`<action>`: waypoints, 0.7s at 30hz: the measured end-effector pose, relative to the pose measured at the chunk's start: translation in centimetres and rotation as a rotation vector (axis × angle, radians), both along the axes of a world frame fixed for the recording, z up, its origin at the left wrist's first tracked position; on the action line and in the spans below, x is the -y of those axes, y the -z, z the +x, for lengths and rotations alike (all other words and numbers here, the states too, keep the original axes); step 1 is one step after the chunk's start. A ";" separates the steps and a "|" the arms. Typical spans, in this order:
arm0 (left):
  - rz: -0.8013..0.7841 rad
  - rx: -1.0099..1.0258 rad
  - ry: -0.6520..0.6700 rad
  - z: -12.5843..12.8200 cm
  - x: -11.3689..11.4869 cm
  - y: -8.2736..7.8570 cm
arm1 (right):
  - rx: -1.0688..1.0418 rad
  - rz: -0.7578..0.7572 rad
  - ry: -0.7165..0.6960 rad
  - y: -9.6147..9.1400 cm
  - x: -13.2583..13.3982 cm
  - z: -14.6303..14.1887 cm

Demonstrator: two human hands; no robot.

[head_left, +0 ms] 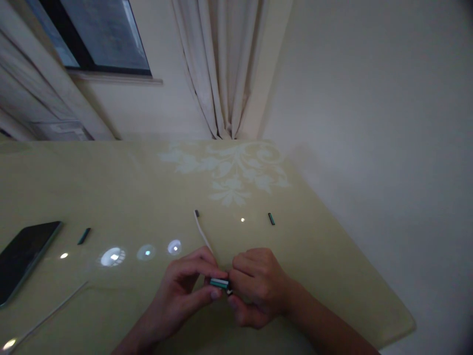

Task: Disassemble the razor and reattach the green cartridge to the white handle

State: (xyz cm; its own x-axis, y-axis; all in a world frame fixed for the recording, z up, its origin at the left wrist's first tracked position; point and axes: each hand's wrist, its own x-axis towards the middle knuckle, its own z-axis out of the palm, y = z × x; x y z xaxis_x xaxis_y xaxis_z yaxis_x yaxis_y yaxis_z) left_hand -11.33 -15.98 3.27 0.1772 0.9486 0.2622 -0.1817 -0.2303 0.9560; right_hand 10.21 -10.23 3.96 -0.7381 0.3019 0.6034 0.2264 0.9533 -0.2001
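My left hand (pixel 186 285) pinches a small green, white and black bar (pixel 219 283) between thumb and fingers, just above the table. Against the bar's right end my right hand (pixel 258 286) is closed, its fingers curled in. A small whitish bit (pixel 229 292) shows by the right thumb; the rest of what those fingers grip is hidden. Behind the left hand, a thin white cord-like piece (pixel 201 230) with a dark end runs down towards the fingers. Two similar dark green bars lie apart on the table, one to the right (pixel 271 219) and one to the left (pixel 84 236).
A dark-screened phone or tablet (pixel 27 256) rests at the left of the glossy table (pixel 325 276). Another thin white cord-like piece (pixel 51 315) lies at the lower left. Beyond the table stand a wall, a curtain (pixel 225 64) and a window (pixel 107 34).
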 end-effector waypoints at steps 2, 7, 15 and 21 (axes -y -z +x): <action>-0.014 0.006 -0.002 0.1 0.1 0.1 | 0.013 -0.003 -0.006 0.0 0.0 0.0; -0.030 0.018 -0.010 0.0 -0.1 0.2 | 0.057 -0.047 -0.008 0.3 0.0 0.0; -0.040 -0.040 0.116 -1.1 0.1 0.4 | 0.130 -0.603 -0.203 -0.3 0.0 0.4; -0.071 -0.022 0.154 -1.5 0.2 0.5 | 0.061 -1.032 -0.354 -1.1 0.0 0.4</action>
